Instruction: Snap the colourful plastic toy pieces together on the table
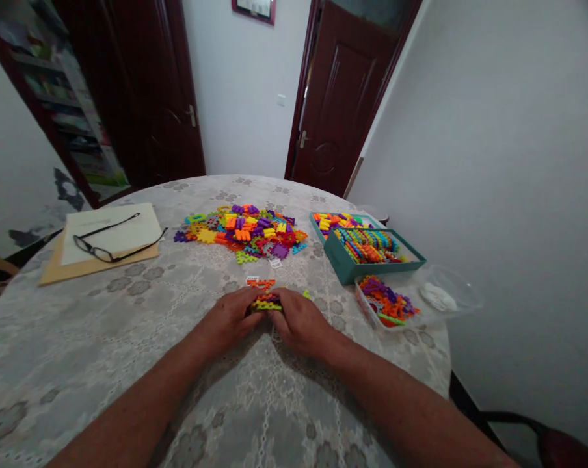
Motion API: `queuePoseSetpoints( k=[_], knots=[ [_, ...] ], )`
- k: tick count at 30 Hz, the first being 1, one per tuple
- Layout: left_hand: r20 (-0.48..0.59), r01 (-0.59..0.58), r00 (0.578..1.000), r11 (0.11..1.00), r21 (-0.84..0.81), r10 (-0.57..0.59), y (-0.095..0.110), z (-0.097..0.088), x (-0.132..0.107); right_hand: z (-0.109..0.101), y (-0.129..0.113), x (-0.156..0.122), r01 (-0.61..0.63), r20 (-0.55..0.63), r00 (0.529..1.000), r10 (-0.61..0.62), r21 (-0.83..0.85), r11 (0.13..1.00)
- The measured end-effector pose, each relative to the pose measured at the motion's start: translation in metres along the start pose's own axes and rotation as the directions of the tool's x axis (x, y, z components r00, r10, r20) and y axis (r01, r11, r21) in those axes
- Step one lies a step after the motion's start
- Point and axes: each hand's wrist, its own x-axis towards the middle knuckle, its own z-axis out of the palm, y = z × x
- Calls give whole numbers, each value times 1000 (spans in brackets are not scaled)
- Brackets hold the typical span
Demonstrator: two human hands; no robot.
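Observation:
My left hand [234, 318] and my right hand [300, 320] meet near the middle of the table, fingers curled round a small bundle of plastic building pieces [267, 305]. Yellow-green and red toothed edges show between the hands; the rest of the bundle is covered by fingers. Just beyond my fingertips lies an orange toothed piece [261, 284], with a white piece [252, 279] at its left. A small yellow-green piece [306, 294] shows past my right hand. Farther back spreads a heap of mixed coloured building pieces [245, 231].
At right stand a teal box [343, 263] with rows of pieces, a shallow teal tray [316, 221] and a clear plastic tub [372, 318] with its lid open. Glasses [103, 253] rest on papers [128, 218] at left. A patterned cloth [103, 338] covers the round table.

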Motion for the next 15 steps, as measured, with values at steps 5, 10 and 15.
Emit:
queuePoseSetpoints(
  k=[5,10,15],
  knots=[
    [-14,35,999,999,-7,-35,-1,6,-3,-2,5,0,9,1,1000,-9,-30,1000],
    [-14,-4,1000,1000,-19,4,6,15,-8,0,3,2,69,-68,995,-68,8,998],
    [-35,26,999,998,-63,-28,9,10,-8,-41,-1,3,3,-158,987,-12,-59,998]
  ],
)
